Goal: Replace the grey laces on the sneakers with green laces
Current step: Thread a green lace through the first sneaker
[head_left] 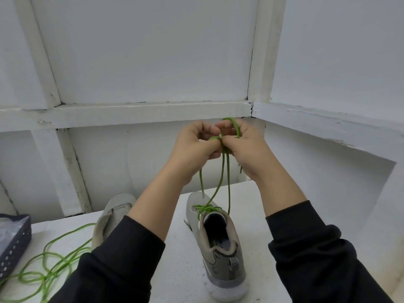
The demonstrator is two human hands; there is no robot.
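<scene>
Now, grip: left hand (pixel 196 147) and right hand (pixel 244 149), touching, both pinch thin green cord lace (pixel 223 171).
Lace axis: steeply down to near grey mesh sneaker (pixel 218 241).

— Where are the hands?
— Mid-frame, raised. The left hand (pixel 196 145) and right hand (pixel 246 149) both pinch the green lace (pixel 223 171), which loops over the right hand's fingers.
— And below?
— Its strands drop to the grey sneaker (pixel 218 248) at lower centre, laced green across the top.
— What else?
— A second sneaker (pixel 111 217) partly behind the left sleeve (pixel 113 259), a loose green lace (pixel 54 265) tangled at lower left, and a dark basket (pixel 13 243) at the left edge.
</scene>
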